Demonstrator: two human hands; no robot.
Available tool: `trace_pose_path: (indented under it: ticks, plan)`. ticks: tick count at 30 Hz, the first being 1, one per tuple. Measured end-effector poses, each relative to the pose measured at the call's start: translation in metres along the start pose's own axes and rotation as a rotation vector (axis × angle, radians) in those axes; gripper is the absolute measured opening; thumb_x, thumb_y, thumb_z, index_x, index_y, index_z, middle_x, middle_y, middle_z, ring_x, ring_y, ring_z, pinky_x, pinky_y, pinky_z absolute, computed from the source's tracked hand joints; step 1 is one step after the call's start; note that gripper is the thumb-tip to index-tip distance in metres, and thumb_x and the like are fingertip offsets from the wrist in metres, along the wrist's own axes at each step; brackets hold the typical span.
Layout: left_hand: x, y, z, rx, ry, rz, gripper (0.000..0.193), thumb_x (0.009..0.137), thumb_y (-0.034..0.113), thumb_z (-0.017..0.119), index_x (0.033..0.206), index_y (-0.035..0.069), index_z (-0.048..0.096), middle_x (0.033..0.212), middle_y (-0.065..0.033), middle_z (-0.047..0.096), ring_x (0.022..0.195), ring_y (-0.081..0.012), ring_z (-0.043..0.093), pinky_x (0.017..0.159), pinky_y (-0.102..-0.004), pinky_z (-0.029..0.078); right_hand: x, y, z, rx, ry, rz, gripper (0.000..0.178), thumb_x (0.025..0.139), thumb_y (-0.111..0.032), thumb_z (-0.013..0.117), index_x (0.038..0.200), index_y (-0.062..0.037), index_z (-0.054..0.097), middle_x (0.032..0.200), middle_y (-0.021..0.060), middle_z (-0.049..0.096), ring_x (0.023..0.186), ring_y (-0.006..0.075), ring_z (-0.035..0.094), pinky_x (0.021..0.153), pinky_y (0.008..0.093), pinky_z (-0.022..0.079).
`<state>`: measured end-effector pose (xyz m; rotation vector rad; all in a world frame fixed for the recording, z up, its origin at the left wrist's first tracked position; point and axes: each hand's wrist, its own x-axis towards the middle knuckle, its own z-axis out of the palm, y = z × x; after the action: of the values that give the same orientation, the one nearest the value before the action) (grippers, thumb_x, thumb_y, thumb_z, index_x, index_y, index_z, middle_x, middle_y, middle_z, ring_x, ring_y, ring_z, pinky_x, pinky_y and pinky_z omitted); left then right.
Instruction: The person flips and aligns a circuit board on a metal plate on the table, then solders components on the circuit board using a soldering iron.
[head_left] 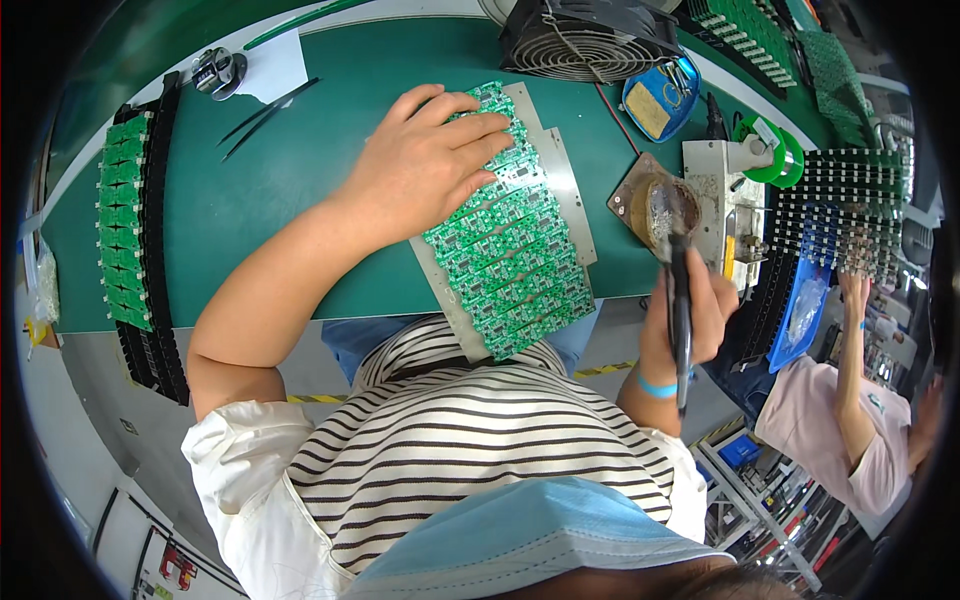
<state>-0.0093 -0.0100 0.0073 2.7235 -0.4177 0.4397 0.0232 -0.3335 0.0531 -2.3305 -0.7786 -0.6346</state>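
Observation:
A panel of green circuit boards (515,255) lies on a grey metal plate (566,185), its near end reaching past the table's front edge. My left hand (425,165) rests over the panel's far left side, fingers stretched and apart. In my closed right hand (703,318) is a black-handled brush (681,325), held upright. Its blurred head is over a round brown cup (652,215), so contact with the contents is unclear. The cup stands on a square brown plate (627,190).
A black rack (165,220) of green boards stands at left, near black tweezers (262,122). Behind are a fan (590,45) and blue tray (640,85). At right are a white device (705,165), a green spool (790,155) and a person in a pink shirt (810,410).

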Motion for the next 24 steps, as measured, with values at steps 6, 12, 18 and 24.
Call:
trace_pose_path:
  ticks: [6, 12, 18, 24]
  plan:
    - [-0.001, -0.002, 0.000, -0.047, 0.003, -0.006, 0.040, 0.092, 0.026, 0.072, 0.129, 0.012, 0.072, 0.136, 0.0003, 0.069, 0.128, -0.0243, 0.057, 0.119, -0.0478, 0.036, -0.017, 0.009, -0.022, -0.154, 0.037, 0.093, 0.047, 0.065, 0.005, 0.085, 0.110, -0.0062, 0.082, 0.085, 0.0020, 0.065, 0.079, 0.0179, 0.054, 0.081, 0.0314, 0.046]
    - [0.003, -0.004, -0.005, -0.030, 0.050, -0.026, 0.042, 0.091, 0.026, 0.073, 0.130, 0.011, 0.071, 0.137, -0.0002, 0.069, 0.129, -0.0247, 0.057, 0.120, -0.0497, 0.035, 0.031, -0.008, 0.009, 0.204, -0.063, -0.043, 0.045, 0.063, 0.001, 0.084, 0.107, -0.0089, 0.083, 0.076, -0.0017, 0.063, 0.079, 0.0170, 0.054, 0.089, 0.0320, 0.042]
    - [0.000, -0.007, -0.004, 0.014, 0.021, -0.036, 0.043, 0.090, 0.025, 0.074, 0.131, 0.011, 0.071, 0.138, -0.0006, 0.068, 0.129, -0.0246, 0.057, 0.121, -0.0507, 0.033, 0.065, -0.014, 0.057, 0.265, -0.260, -0.154, 0.043, 0.066, -0.003, 0.083, 0.109, -0.0100, 0.083, 0.074, -0.0049, 0.065, 0.079, 0.0157, 0.053, 0.093, 0.0332, 0.038]
    - [0.000, -0.006, -0.004, -0.010, 0.005, -0.063, 0.044, 0.090, 0.025, 0.074, 0.132, 0.012, 0.071, 0.139, -0.0008, 0.068, 0.130, -0.0242, 0.057, 0.122, -0.0511, 0.032, 0.073, -0.017, 0.073, 0.266, -0.292, -0.165, 0.042, 0.068, -0.001, 0.081, 0.109, -0.0100, 0.083, 0.073, -0.0043, 0.066, 0.079, 0.0159, 0.052, 0.092, 0.0335, 0.036]
